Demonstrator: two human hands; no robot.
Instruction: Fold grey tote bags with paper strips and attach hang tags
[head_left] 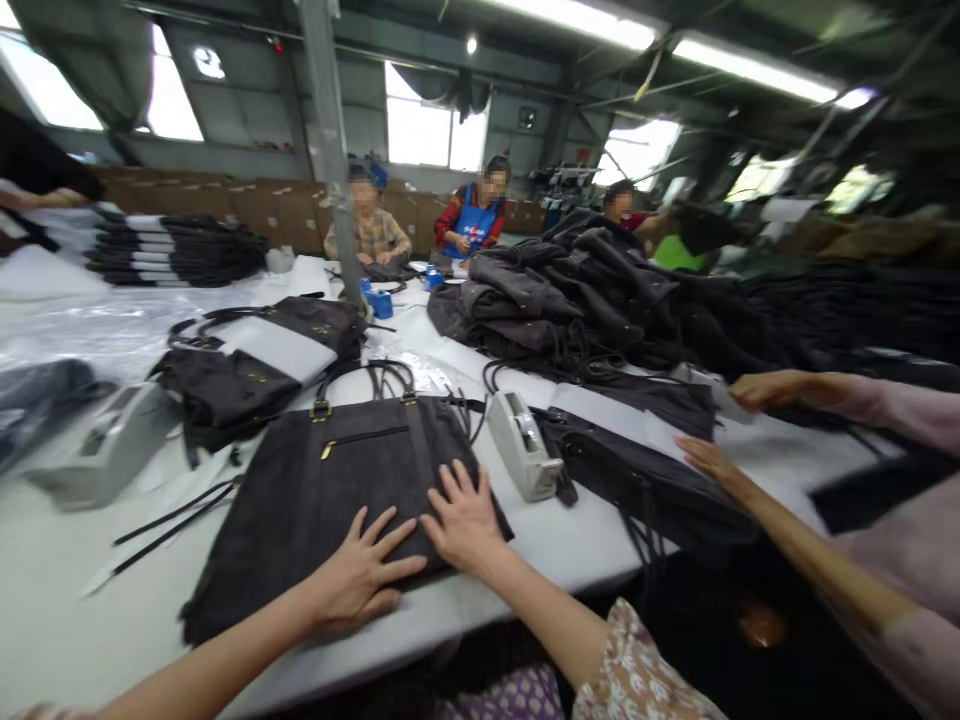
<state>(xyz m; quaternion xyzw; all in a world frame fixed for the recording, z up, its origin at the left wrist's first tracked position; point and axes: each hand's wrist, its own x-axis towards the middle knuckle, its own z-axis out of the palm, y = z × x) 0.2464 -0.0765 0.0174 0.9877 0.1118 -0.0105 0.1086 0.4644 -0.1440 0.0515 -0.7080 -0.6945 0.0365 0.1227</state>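
A dark handbag (300,510) lies flat on the white table in front of me, its looped handles pointing away. Across its upper part runs a zip (367,440) with a gold-coloured pull. My left hand (364,575) rests on the lower middle of the bag with fingers spread. Flat on its right side, close by, is my right hand (465,515), fingers also apart. Neither hand grips anything. Just right of the bag stands a grey tape dispenser (521,450).
Another tape dispenser (112,450) and a bag with a white paper band (281,348) are to the left. At right, a co-worker's hands (712,465) touch a paper-banded bag (637,470). Behind rises a heap of dark bags (570,280). A metal post (334,150) stands mid-table; several people work beyond.
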